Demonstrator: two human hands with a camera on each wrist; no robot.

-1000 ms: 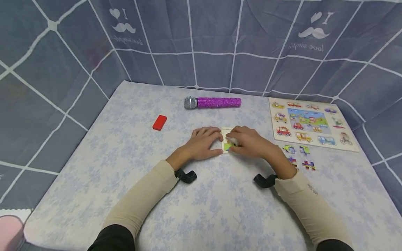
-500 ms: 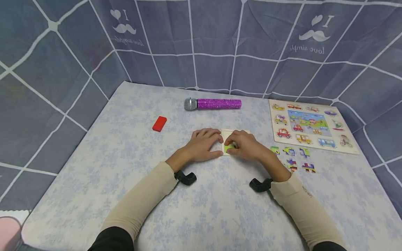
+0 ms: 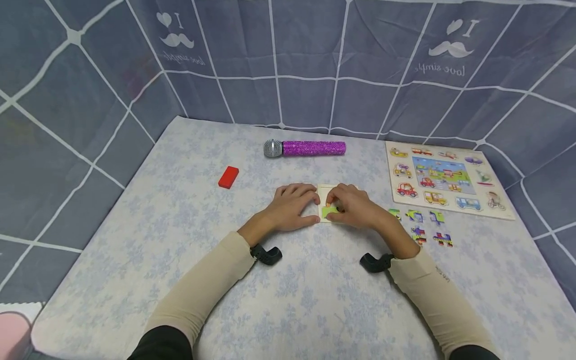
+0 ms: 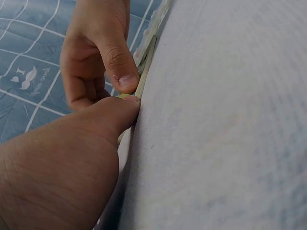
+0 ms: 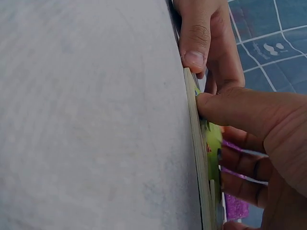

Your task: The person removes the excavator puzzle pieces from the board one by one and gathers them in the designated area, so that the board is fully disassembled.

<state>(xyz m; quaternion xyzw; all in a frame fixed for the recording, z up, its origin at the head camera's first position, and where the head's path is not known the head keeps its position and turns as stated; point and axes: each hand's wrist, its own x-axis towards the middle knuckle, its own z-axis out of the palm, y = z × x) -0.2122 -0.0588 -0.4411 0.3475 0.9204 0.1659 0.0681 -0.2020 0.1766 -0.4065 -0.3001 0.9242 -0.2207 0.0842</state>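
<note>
A small pale wooden puzzle board (image 3: 325, 190) lies flat between both hands, partly covered by the right one. My left hand (image 3: 291, 209) rests at its left edge, thumb and index fingertip against the rim, the other fingers relaxed. Over the board, my right hand (image 3: 355, 206) is curled, its thumb and fingers pinching a puzzle piece mostly hidden beneath them. In the right wrist view a bright green printed puzzle piece (image 5: 214, 148) shows between thumb and fingers, right at the board's surface. The left wrist view has the right thumb (image 4: 125, 79) close beside the left thumb.
Several loose puzzle pieces (image 3: 415, 216) lie right of the right hand, below a larger wooden vehicle puzzle (image 3: 443, 197). A purple glitter microphone (image 3: 310, 148) lies behind the hands. Left of it is a red block (image 3: 228, 177). A grey tiled-print curtain (image 3: 310, 100) borders the table's back.
The right hand has moved slightly left and lower on the board, and the piece that stuck up pale between its fingers is now mostly hidden. The left hand stays in place.
</note>
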